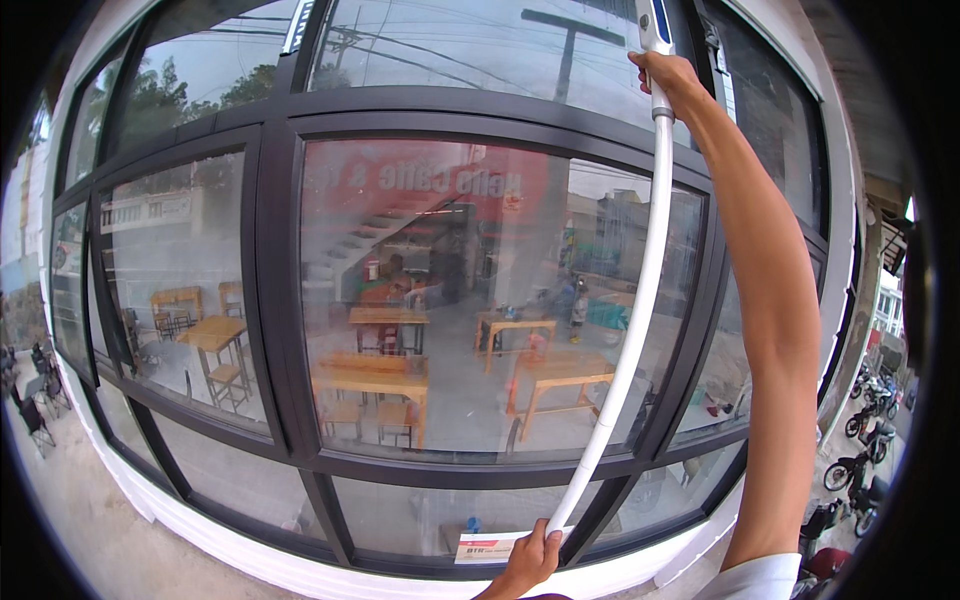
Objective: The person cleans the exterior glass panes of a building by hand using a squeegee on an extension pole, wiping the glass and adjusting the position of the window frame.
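Note:
A long white pole (634, 322) runs from the bottom middle up to the top right, in front of a large window pane (450, 300) in a dark frame. High on the pole, just below a white head with a blue strip (655, 22), my right hand (664, 79) is closed around it. My left hand (534, 555) grips the pole low down, beside a card with writing (484, 548) near the bottom of the glass. The upper end of the pole's head is cut off by the picture's edge. The large pane looks hazy and streaked.
Behind the glass stand wooden tables (375, 367) and stools. A white ledge (300, 566) runs below the dark window frame (274, 300). Parked motorcycles (862, 465) line the far right, and folding chairs (34, 416) stand at the far left.

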{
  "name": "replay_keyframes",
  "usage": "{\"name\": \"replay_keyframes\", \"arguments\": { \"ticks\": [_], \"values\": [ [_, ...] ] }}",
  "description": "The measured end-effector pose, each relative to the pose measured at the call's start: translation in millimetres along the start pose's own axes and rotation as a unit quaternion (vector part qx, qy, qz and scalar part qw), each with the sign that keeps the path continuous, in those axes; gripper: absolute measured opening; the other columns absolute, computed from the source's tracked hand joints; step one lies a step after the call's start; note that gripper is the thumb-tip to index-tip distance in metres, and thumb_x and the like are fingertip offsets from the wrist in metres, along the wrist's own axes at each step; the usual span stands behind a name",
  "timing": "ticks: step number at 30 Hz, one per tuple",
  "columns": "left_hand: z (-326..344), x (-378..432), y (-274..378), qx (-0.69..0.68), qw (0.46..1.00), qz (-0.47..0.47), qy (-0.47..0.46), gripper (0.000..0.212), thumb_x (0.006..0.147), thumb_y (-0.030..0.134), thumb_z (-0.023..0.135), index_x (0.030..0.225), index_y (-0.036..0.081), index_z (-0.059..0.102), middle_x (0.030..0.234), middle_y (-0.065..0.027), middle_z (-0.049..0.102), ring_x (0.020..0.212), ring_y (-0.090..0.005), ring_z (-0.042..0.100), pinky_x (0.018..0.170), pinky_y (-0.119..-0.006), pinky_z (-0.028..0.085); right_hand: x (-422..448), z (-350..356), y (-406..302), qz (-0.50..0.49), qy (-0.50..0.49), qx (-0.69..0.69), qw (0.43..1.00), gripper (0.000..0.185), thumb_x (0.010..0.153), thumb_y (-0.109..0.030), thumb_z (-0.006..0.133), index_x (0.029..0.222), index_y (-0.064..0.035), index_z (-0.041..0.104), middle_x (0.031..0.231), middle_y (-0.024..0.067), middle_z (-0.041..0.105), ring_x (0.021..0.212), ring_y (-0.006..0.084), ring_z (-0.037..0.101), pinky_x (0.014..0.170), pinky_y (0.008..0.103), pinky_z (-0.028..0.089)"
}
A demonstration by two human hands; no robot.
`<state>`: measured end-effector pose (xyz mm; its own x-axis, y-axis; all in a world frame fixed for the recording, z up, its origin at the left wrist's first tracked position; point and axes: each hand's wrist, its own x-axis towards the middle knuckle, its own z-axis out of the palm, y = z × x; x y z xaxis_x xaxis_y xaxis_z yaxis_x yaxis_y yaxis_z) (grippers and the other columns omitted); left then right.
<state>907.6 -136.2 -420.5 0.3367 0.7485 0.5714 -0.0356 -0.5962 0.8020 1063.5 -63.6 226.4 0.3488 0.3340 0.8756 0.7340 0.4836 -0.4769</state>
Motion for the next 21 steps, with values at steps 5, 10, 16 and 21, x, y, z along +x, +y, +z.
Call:
{"name": "replay_keyframes", "arguments": {
  "ticks": [5, 10, 16, 21],
  "values": [
    [12.2, 1.0, -14.5, -0.007, 1.0, -0.005, -0.015, 0.028, 0.099, 0.028, 0.047, 0.108, 0.002, 0.051, 0.061, -0.02, 0.061, 0.06, -0.0437, 0.064, 0.053, -0.05, 0.05, 0.5, -13.3, 7.6, 0.026, 0.011, 0.006, 1.0, 0.022, 0.084, -0.022, 0.07, 0.079, -0.003, 0.061, 0.07, 0.0043, 0.06, 0.057, 0.0113, 0.057, 0.055, 0.0288, 0.049],
    [17.5, 3.1, -20.9, -0.005, 0.999, -0.016, -0.039, 0.035, 0.099, 0.033, 0.048, 0.113, 0.002, 0.051, 0.063, -0.0182, 0.062, 0.061, -0.0404, 0.065, 0.056, -0.047, 0.05, -8.9, -14.2, 17.1, -0.002, -0.007, 0.013, 1.0, 0.024, 0.085, -0.021, 0.069, 0.088, 0.0006, 0.06, 0.072, 0.0068, 0.061, 0.057, 0.0132, 0.058, 0.055, 0.0296, 0.051],
    [39.1, 22.3, 11.0, -0.135, 0.986, -0.052, -0.087, 0.038, 0.101, 0.038, 0.042, 0.111, 0.003, 0.054, 0.061, -0.0072, 0.058, 0.052, -0.0203, 0.059, 0.053, -0.034, 0.045, -36.7, -13.2, 50.8, 0.027, -0.063, 0.063, 0.996, 0.052, 0.086, -0.04, 0.069, 0.108, 0.0058, 0.056, 0.084, 0.0104, 0.061, 0.07, 0.0183, 0.065, 0.06, 0.0325, 0.06],
    [66.7, 27.5, 12.2, -0.155, 0.98, -0.046, -0.117, 0.037, 0.103, 0.036, 0.037, 0.101, 0.003, 0.054, 0.058, -0.0044, 0.053, 0.049, -0.0146, 0.054, 0.05, -0.031, 0.042, -106.7, -34.6, 93.7, 0.004, -0.132, 0.027, 0.991, 0.073, 0.091, -0.045, 0.062, 0.14, 0.0019, 0.036, 0.124, 0.0218, 0.052, 0.107, 0.0261, 0.059, 0.068, 0.0368, 0.063]
  ]
}}
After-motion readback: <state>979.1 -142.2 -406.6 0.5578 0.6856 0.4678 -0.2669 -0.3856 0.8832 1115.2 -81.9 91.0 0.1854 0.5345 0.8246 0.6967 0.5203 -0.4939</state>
